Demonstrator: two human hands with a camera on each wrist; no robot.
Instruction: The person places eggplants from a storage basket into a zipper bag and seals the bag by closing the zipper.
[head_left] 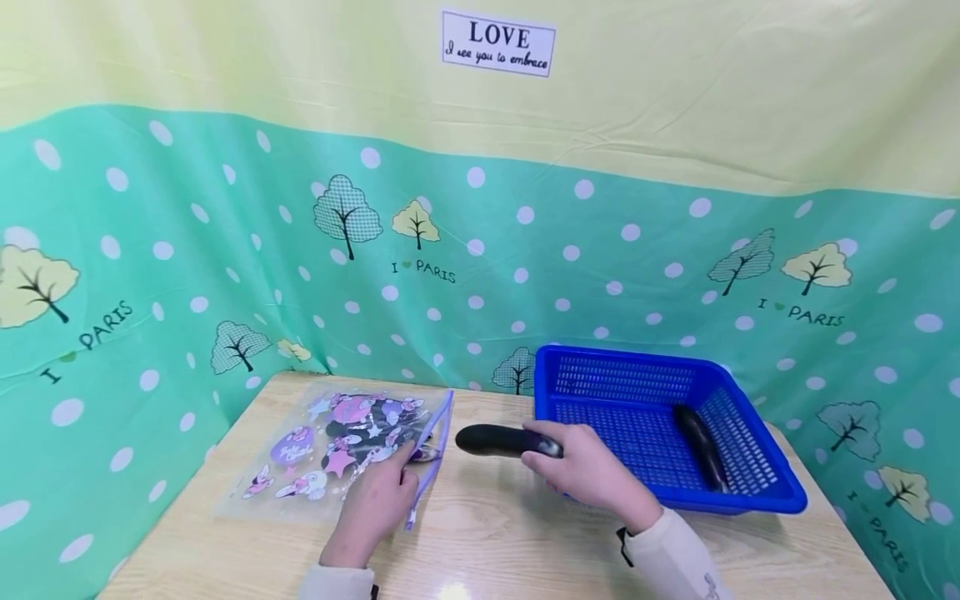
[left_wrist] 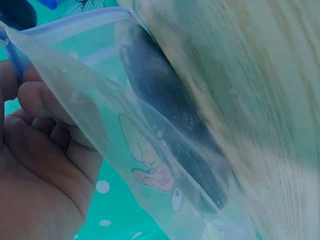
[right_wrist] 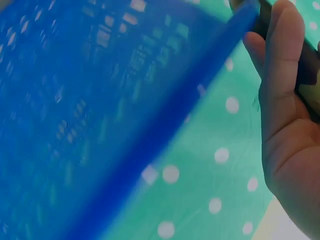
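Observation:
My right hand (head_left: 588, 468) grips a dark eggplant (head_left: 491, 439) near its stem end, holding it level over the table between bag and basket. With curled fingers my left hand (head_left: 381, 493) pinches the opening edge of a clear zip bag (head_left: 258, 458) printed with pink and purple cartoon figures. The left wrist view shows the bag's mouth spread apart and a dark eggplant (left_wrist: 165, 100) inside; the print partly hides the contents from above. Another eggplant (head_left: 702, 450) lies along the right side of a blue plastic basket (head_left: 750, 502), beyond my right hand.
The bag lies on the left of a light wooden table (head_left: 480, 542), the basket on the right. A green and yellow curtain (head_left: 480, 250) with dots and trees hangs behind and at both sides. The basket's raised rim stands beside my right forearm.

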